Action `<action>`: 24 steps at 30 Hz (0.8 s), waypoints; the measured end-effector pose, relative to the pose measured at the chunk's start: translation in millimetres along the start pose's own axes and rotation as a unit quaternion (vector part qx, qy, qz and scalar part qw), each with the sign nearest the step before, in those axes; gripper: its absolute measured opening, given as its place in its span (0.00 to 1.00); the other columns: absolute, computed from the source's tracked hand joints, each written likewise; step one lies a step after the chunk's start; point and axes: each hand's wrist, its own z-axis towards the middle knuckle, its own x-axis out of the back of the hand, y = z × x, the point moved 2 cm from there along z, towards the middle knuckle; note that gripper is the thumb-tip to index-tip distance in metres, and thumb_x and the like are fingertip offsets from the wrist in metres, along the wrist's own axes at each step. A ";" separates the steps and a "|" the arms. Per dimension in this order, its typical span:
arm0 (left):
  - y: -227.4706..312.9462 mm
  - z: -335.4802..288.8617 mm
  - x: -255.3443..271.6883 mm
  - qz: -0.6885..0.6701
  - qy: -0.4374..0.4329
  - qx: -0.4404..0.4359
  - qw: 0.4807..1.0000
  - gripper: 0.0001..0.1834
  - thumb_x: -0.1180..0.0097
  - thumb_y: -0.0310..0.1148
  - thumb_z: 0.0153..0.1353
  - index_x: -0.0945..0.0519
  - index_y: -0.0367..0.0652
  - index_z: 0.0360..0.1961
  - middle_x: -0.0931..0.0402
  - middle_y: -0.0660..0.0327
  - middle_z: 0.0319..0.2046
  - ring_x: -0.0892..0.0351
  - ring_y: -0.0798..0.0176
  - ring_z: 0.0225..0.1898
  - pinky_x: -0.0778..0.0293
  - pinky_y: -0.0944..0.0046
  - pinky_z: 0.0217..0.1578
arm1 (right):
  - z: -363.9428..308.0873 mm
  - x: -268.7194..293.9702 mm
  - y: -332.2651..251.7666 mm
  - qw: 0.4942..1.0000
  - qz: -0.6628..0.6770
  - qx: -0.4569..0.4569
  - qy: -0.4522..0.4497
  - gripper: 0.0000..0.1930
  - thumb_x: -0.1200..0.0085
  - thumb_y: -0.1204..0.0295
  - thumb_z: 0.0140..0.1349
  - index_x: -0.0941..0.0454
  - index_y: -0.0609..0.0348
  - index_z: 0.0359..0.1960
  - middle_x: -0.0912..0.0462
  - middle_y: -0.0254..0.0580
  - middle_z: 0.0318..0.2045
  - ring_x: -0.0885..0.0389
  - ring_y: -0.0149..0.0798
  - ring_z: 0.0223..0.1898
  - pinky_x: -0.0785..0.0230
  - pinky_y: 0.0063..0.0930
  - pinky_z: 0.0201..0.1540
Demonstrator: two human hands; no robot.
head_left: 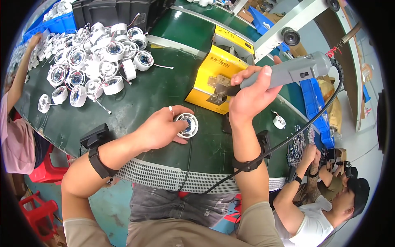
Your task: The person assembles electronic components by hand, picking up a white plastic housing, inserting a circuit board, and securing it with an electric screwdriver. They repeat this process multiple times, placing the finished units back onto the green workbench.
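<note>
My left hand (158, 128) rests low over the green table, its fingers and thumb closed round a small white round housing (195, 130) with a dark blue circuit board inside. My right hand (252, 96) grips a grey electric screwdriver (298, 71) tilted down to the left. The screwdriver's front end is at the metal bracket (218, 84) on the front of a yellow screw feeder (201, 80); its tip is hidden there. A black cable (306, 123) runs from the screwdriver's back end down past my right forearm.
Many similar white housings (109, 68) with wires lie piled at the left, before a black crate (111, 14) and blue bin (49, 26). One loose housing (279, 121) lies at the right. Co-workers sit on both sides; a white frame (288, 31) stands at upper right.
</note>
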 end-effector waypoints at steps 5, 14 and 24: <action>-1.8 1.8 1.3 0.000 -0.014 0.018 1.000 0.19 0.53 0.26 0.68 0.32 0.35 0.60 0.24 0.58 0.45 0.19 0.64 0.42 0.17 0.64 0.43 | -1.3 -2.9 1.0 1.000 0.002 -0.001 -0.005 0.21 0.60 0.66 0.71 0.45 0.63 0.61 0.31 0.41 0.19 0.32 0.33 0.15 0.35 0.29 0.19; 1.3 0.2 -1.3 0.009 -0.005 0.020 1.000 0.19 0.54 0.26 0.69 0.32 0.34 0.60 0.23 0.56 0.44 0.19 0.63 0.42 0.17 0.63 0.43 | -4.8 -5.3 -0.2 1.000 -0.015 -0.009 -0.017 0.17 0.61 0.68 0.71 0.43 0.62 0.57 0.31 0.42 0.20 0.31 0.34 0.16 0.34 0.29 0.19; 0.3 1.4 -0.2 -0.024 0.013 0.031 0.999 0.19 0.54 0.25 0.68 0.32 0.34 0.59 0.23 0.54 0.44 0.17 0.60 0.40 0.16 0.63 0.42 | -40.6 -3.6 -21.8 0.994 0.056 -0.088 -0.030 0.22 0.60 0.64 0.71 0.46 0.59 0.62 0.32 0.40 0.21 0.32 0.33 0.16 0.34 0.29 0.19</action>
